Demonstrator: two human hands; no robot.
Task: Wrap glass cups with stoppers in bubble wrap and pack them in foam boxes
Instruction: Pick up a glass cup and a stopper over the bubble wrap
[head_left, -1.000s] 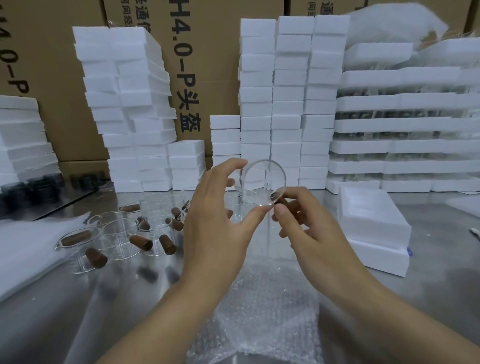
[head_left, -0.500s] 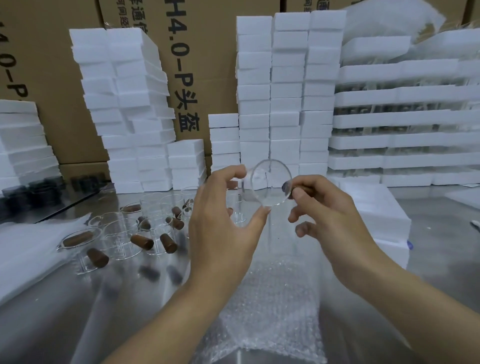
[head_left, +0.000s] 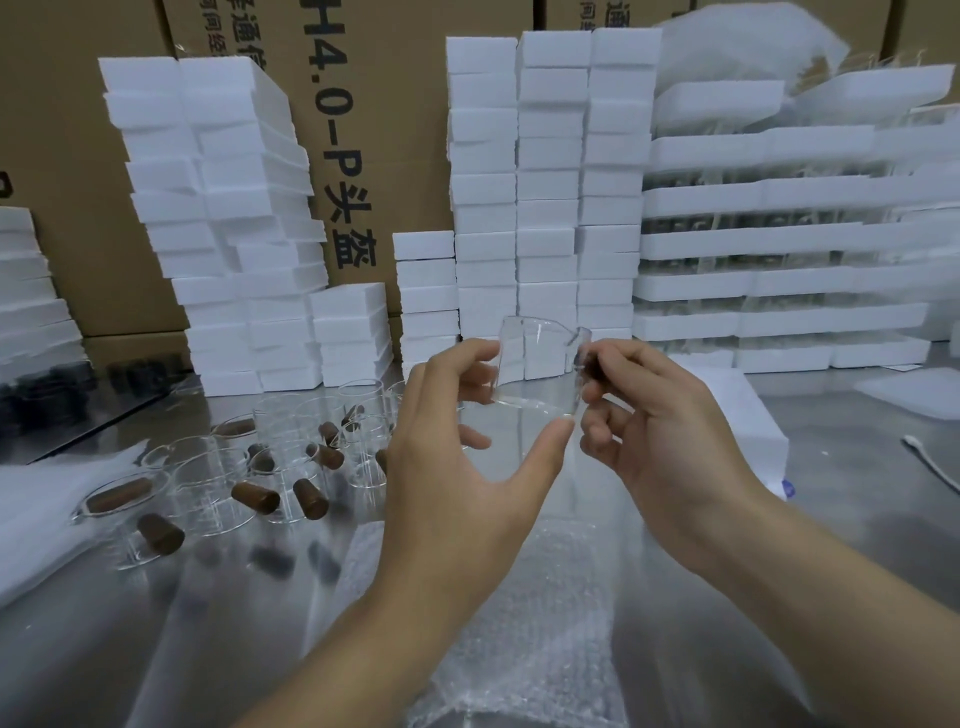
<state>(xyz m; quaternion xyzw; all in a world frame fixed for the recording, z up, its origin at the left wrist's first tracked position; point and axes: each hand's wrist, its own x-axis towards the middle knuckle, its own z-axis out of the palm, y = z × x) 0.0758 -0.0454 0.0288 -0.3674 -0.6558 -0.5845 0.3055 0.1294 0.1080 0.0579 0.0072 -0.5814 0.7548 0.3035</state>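
Note:
My left hand (head_left: 457, 467) holds a clear glass cup (head_left: 537, 366) between thumb and fingers, raised above the steel table. My right hand (head_left: 654, 431) pinches a dark brown stopper (head_left: 586, 364) at the cup's right rim. A sheet of bubble wrap (head_left: 524, 623) lies on the table under my hands. At the left stand several more glass cups (head_left: 291, 467) with brown stoppers (head_left: 254, 498) lying in and around them. One white foam box (head_left: 748, 415) sits just right of my right hand.
Tall stacks of white foam boxes (head_left: 550, 197) line the back, with cardboard cartons (head_left: 363, 130) behind. Packed foam trays (head_left: 779, 244) are stacked at the right. White foam sheet (head_left: 36, 499) lies at the left edge, black caps (head_left: 47, 384) behind it.
The cup has turned from showing its round bottom to standing nearly upright on its side view. My right hand has moved up to the cup's rim with the stopper.

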